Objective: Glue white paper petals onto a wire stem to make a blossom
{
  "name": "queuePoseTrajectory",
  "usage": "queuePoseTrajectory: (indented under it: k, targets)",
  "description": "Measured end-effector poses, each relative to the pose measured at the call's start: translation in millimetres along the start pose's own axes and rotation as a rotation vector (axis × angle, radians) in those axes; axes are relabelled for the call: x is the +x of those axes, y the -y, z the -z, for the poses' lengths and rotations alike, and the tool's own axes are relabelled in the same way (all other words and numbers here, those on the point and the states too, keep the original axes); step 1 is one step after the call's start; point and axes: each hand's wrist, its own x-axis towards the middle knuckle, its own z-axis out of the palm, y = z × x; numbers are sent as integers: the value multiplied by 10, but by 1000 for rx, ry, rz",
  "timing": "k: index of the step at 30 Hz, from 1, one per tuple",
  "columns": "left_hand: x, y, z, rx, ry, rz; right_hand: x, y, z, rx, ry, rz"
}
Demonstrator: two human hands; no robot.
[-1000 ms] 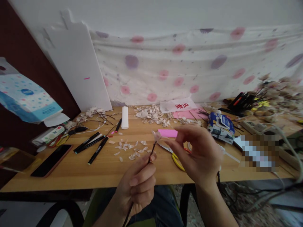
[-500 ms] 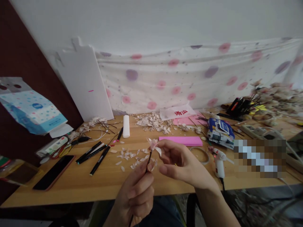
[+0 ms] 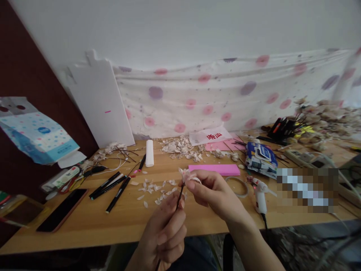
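Observation:
My left hand (image 3: pixel 169 231) is closed around a thin dark flower stem (image 3: pixel 179 197), which it holds upright with a slight tilt. At the top of the stem sits a small pale pink flower (image 3: pixel 185 174). My right hand (image 3: pixel 216 192) pinches a whitish petal (image 3: pixel 196 180) at the flower's right side, thumb and index finger together against it. Loose pale petals (image 3: pixel 152 186) lie scattered on the wooden table just behind my hands. A white hot glue gun (image 3: pixel 261 197) stands to the right of my right hand.
Black markers (image 3: pixel 118 194) and a phone (image 3: pixel 62 210) lie on the left. Behind are a petal heap (image 3: pixel 182 146), a white roll (image 3: pixel 149 153) and folded pink paper (image 3: pixel 214 169). A tape ring (image 3: pixel 237 187), blue packet (image 3: pixel 261 158) and power strip (image 3: pixel 306 160) are on the right.
My right thumb has moved up and closed with the fingers on the petal, where before the hand was more spread. The left hand still holds the stem. The view has shifted slightly.

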Motion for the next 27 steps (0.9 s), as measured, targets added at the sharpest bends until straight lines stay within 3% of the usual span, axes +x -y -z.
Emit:
queuePoseTrajectory:
  k: [9, 15, 27]
  targets:
    - [-10, -13, 13, -9, -4, 3, -1, -35, 16, 23, -49, -62]
    - [-34, 24, 74, -97, 80, 15, -17, -18, 12, 38, -5, -63]
    - [-2, 27, -13, -21, 15, 17, -18, -24, 48, -56, -45, -80]
